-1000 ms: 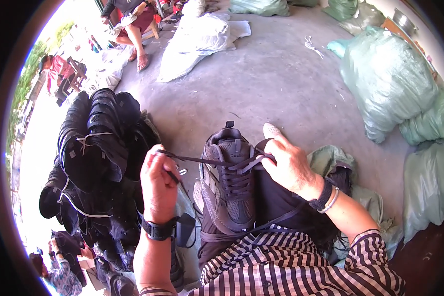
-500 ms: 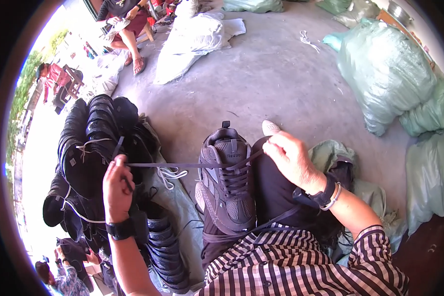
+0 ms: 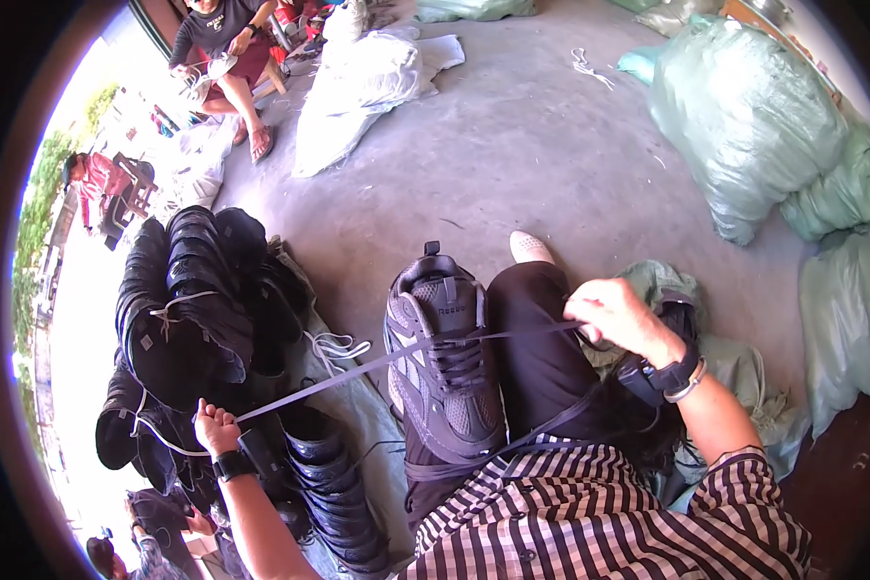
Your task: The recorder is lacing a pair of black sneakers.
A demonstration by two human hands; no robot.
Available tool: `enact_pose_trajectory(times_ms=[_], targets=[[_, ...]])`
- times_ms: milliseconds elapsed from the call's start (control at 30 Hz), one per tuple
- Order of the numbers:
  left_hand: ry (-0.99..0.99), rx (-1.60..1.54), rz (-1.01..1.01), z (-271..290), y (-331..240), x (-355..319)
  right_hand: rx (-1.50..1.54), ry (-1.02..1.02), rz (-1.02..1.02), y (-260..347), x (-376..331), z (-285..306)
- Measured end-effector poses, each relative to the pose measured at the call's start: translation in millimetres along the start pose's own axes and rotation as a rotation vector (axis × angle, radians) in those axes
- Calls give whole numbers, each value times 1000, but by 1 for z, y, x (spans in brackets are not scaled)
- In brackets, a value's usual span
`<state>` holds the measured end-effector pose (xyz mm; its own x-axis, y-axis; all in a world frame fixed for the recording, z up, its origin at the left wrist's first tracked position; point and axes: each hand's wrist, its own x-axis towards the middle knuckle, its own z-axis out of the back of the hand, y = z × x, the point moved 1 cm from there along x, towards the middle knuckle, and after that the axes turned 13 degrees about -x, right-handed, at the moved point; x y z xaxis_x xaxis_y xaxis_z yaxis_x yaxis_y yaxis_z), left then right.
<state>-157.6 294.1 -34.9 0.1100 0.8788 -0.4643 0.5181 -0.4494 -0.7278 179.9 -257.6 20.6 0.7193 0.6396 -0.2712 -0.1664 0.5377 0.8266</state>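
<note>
The left hand (image 3: 213, 427) has swung far out, and the right hand (image 3: 614, 314) too, both gripping the lace (image 3: 358, 372) tight across the shoe (image 3: 445, 358).

Black-and-white striped shirt (image 3: 599, 517), black trousers (image 3: 541, 358), black watch on left wrist (image 3: 230, 466), black band plus silver bangle on right wrist (image 3: 681, 377).

Left hand (image 3: 215, 427) swung out low and wide, right hand (image 3: 617, 314) drawn rightward, lace (image 3: 358, 371) now pulled long and taut
</note>
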Motion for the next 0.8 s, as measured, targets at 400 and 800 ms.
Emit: enact_pose_trajectory(times_ms=[400,800], targets=[[624,713,-87,-101,120,-171,-197,-253,441,36,23,-40],[962,755,171,-116,155,-259,-158,-105,328,49,33,-61]])
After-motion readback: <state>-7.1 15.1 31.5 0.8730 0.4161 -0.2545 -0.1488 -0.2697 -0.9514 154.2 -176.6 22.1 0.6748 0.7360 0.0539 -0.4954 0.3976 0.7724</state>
